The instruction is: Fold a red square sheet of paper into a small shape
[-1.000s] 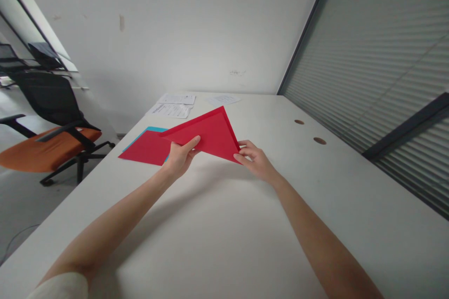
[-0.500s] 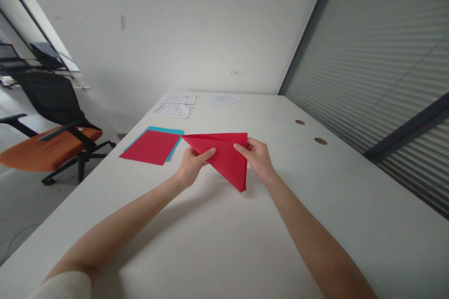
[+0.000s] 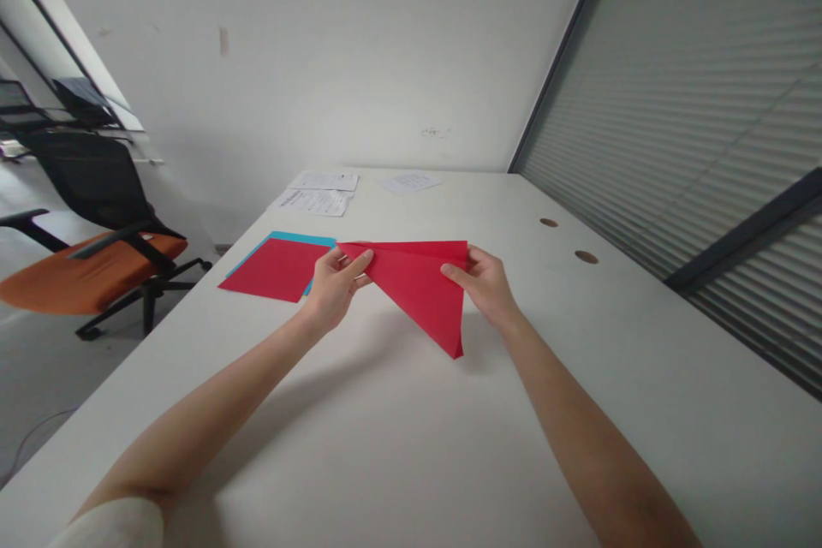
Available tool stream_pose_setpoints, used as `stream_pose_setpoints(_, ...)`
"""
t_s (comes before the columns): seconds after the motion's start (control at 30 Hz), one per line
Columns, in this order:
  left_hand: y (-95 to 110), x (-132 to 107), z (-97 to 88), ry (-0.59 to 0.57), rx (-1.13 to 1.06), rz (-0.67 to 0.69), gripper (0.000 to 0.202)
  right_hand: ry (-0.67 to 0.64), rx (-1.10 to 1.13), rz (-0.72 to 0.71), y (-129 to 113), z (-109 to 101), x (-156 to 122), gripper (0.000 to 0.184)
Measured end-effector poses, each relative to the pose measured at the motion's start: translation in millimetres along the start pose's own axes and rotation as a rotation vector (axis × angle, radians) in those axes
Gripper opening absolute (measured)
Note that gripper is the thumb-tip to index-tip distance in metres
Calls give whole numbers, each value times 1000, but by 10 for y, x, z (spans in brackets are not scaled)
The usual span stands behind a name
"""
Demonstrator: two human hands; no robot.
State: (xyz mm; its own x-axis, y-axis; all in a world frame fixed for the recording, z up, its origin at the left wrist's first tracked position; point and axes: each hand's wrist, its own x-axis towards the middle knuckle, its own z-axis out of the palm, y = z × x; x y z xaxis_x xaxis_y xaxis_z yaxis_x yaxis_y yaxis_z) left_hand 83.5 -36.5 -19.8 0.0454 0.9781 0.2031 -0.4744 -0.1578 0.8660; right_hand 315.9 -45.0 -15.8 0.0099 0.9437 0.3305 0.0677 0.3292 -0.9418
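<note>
A folded sheet of red paper (image 3: 427,282), triangular in shape, is held up between my two hands over the white table. My left hand (image 3: 334,284) pinches its narrow left corner, thumb in front and fingers behind. At the right edge, my right hand (image 3: 483,284) grips the paper with the thumb pressed on its front face. One point of the triangle hangs down, and its layers part slightly there. Along the top edge the layers also stand a little apart. The fingers behind the paper are partly hidden.
Left of my hands, a flat red sheet (image 3: 273,268) lies over blue paper (image 3: 301,237). Printed papers (image 3: 316,201) rest at the table's far end. Two round holes pierce the tabletop (image 3: 616,377) on the right, near a blind-covered window (image 3: 693,120). An orange office chair (image 3: 90,274) stands at left.
My left hand has slid out to the paper's left corner. The folded paper and my right hand have shifted slightly to the right.
</note>
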Motion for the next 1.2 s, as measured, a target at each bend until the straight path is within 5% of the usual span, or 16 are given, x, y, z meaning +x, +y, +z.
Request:
stream_pose_setpoints(0.47, 28, -105, 89, -39, 71, -71, 49, 108, -138, -39, -81, 49, -16, 35)
stream_pose_setpoints(0.73, -3, -24, 26, 101, 38, -72, 44, -77, -31, 48, -33, 50, -12, 36)
stream_pose_setpoints(1.2, -41, 23, -24, 28, 42, -19, 37, 134, -183, -95, 99, -29, 8, 32)
